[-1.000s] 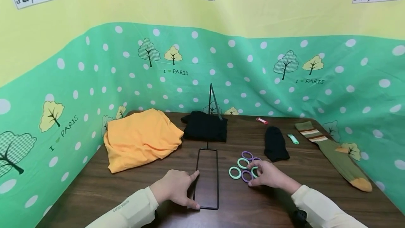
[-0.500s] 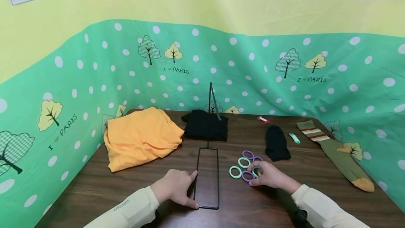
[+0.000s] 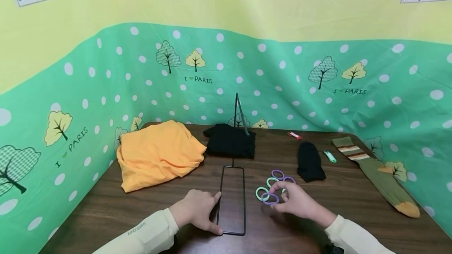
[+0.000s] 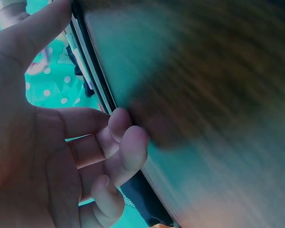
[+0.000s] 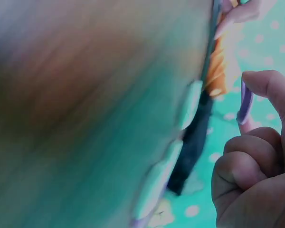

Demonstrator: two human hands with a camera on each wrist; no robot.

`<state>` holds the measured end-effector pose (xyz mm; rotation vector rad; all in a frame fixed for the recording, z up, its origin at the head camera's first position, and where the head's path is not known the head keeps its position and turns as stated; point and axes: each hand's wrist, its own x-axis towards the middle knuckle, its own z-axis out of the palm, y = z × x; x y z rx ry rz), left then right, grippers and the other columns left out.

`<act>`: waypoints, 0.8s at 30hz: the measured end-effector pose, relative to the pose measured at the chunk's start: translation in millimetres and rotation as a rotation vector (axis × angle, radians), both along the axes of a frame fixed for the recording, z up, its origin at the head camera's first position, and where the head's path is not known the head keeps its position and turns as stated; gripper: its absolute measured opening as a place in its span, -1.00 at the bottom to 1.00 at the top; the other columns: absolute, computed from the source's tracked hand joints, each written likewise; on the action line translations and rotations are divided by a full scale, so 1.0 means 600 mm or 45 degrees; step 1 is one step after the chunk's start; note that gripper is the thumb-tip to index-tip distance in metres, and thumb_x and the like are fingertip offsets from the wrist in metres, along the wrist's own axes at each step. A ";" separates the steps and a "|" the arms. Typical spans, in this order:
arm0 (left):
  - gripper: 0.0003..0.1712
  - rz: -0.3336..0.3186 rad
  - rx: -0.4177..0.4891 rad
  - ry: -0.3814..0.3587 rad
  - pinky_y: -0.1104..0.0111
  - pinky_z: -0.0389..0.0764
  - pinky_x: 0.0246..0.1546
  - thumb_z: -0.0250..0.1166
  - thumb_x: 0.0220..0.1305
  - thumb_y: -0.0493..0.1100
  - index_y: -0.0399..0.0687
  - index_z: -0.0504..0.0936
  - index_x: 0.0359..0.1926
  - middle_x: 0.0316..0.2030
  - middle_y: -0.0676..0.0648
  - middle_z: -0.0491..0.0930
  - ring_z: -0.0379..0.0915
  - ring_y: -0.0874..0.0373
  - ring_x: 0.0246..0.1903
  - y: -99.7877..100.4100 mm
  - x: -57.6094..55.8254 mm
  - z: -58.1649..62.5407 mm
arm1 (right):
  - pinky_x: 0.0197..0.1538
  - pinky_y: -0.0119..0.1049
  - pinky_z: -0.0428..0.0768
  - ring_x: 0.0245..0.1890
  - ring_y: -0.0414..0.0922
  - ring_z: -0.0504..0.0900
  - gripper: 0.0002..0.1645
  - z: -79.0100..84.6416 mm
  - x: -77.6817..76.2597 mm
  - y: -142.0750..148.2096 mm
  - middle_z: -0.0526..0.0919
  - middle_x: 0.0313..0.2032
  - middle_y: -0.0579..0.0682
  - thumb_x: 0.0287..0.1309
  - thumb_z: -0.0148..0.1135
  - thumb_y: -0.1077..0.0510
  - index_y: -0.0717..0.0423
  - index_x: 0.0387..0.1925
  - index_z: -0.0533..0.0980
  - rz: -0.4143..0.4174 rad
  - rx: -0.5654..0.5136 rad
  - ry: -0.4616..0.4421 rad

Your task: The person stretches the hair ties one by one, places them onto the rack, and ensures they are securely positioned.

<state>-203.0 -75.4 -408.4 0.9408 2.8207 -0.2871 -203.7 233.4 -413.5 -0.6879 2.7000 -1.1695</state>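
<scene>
Left hand (image 3: 195,209), thumb spread wide, touches the stand (image 3: 233,166); right hand (image 3: 298,201) pinches one purple ring (image 5: 245,102), lifted, to the stand's right. The other rings (image 5: 190,105) lie right of the stand too, so the work looks barely begun.

At five o'clock, three purple rings (image 3: 270,204) and three green rings (image 3: 257,193), one mostly hidden; at six, one stand (image 3: 244,203); two cloths (image 3: 160,156), at six and eight; two socks (image 3: 310,162) and two tags (image 3: 330,156) at four.
</scene>
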 end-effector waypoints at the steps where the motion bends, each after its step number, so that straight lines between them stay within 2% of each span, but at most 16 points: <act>1: 0.19 -0.001 0.000 0.002 0.32 0.44 -0.57 0.08 -0.27 0.68 0.08 0.31 0.31 -0.02 0.11 0.60 0.58 0.17 -0.19 0.000 0.000 -0.001 | -0.69 -0.50 0.21 -0.80 -0.43 0.13 -0.62 0.005 0.007 -0.007 0.18 -0.80 -0.28 -0.12 0.41 0.14 0.13 -0.23 0.47 0.007 -0.006 0.014; 3: 0.19 -0.009 0.001 0.011 0.33 0.42 -0.59 0.08 -0.28 0.68 0.07 0.31 0.31 -0.04 0.11 0.60 0.58 0.18 -0.21 0.000 -0.001 -0.004 | -0.68 -0.51 0.21 -0.80 -0.44 0.12 -0.62 0.019 0.021 -0.023 0.17 -0.80 -0.29 -0.10 0.41 0.14 0.09 -0.21 0.46 0.023 -0.011 0.056; 6: 0.19 -0.016 0.003 0.029 0.34 0.39 -0.62 0.08 -0.28 0.68 0.07 0.32 0.30 -0.06 0.11 0.61 0.58 0.18 -0.27 -0.001 -0.002 -0.007 | -0.68 -0.54 0.20 -0.79 -0.50 0.09 -0.61 0.044 0.043 -0.044 0.14 -0.78 -0.34 -0.12 0.41 0.19 0.00 -0.20 0.45 0.070 -0.029 0.244; 9: 0.19 -0.012 -0.002 0.046 0.35 0.36 -0.65 0.08 -0.29 0.69 0.08 0.33 0.30 -0.10 0.11 0.63 0.58 0.19 -0.34 -0.003 -0.003 -0.008 | -0.68 -0.60 0.15 -0.73 -0.57 0.03 -0.55 0.077 0.059 -0.065 0.11 -0.77 -0.31 -0.18 0.43 0.24 -0.05 -0.20 0.45 0.125 -0.093 0.585; 11: 0.19 -0.010 -0.008 0.051 0.35 0.34 -0.67 0.07 -0.29 0.69 0.09 0.32 0.30 -0.13 0.11 0.64 0.58 0.20 -0.36 -0.001 -0.003 -0.008 | -0.66 -0.67 0.11 -0.70 -0.58 -0.02 -0.63 0.103 0.070 -0.076 0.09 -0.78 -0.27 -0.07 0.40 0.14 -0.04 -0.20 0.45 0.128 -0.128 0.814; 13: 0.19 -0.008 -0.012 0.052 0.35 0.34 -0.67 0.07 -0.29 0.69 0.09 0.32 0.31 -0.14 0.10 0.64 0.57 0.20 -0.37 -0.001 -0.003 -0.007 | -0.65 -0.71 0.06 -0.70 -0.54 -0.03 -0.70 0.131 0.077 -0.087 0.09 -0.78 -0.22 0.03 0.32 0.03 0.04 -0.23 0.46 0.135 -0.194 1.042; 16: 0.20 -0.006 -0.013 0.046 0.35 0.35 -0.67 0.07 -0.29 0.69 0.08 0.32 0.31 -0.14 0.09 0.64 0.58 0.19 -0.35 -0.001 -0.003 -0.006 | -0.65 -0.73 0.02 -0.75 -0.48 -0.02 -0.60 0.176 0.080 -0.105 0.08 -0.80 -0.23 0.14 0.14 -0.09 0.21 -0.30 0.48 0.157 -0.320 1.312; 18: 0.20 -0.006 -0.012 0.044 0.34 0.36 -0.65 0.07 -0.30 0.69 0.07 0.32 0.31 -0.15 0.08 0.64 0.58 0.18 -0.35 -0.001 -0.002 -0.006 | -0.66 -0.71 0.01 -0.78 -0.42 -0.01 -0.57 0.206 0.077 -0.117 0.07 -0.80 -0.23 0.14 0.16 -0.04 0.33 -0.36 0.47 0.190 -0.417 1.474; 21: 0.20 -0.006 -0.009 0.040 0.35 0.36 -0.65 0.08 -0.29 0.69 0.07 0.32 0.31 -0.14 0.08 0.64 0.57 0.18 -0.36 -0.002 -0.002 -0.004 | -0.65 -0.68 0.00 -0.79 -0.40 -0.02 -0.56 0.245 0.067 -0.135 0.05 -0.80 -0.23 0.12 0.19 0.01 0.41 -0.40 0.45 0.206 -0.499 1.620; 24: 0.20 -0.014 -0.007 0.043 0.35 0.35 -0.66 0.08 -0.29 0.69 0.07 0.32 0.30 -0.14 0.09 0.64 0.57 0.18 -0.36 -0.002 -0.001 -0.003 | -0.64 -0.64 0.01 -0.78 -0.40 -0.02 -0.56 0.267 0.052 -0.147 0.04 -0.81 -0.24 0.10 0.21 0.00 0.39 -0.38 0.48 0.154 -0.489 1.667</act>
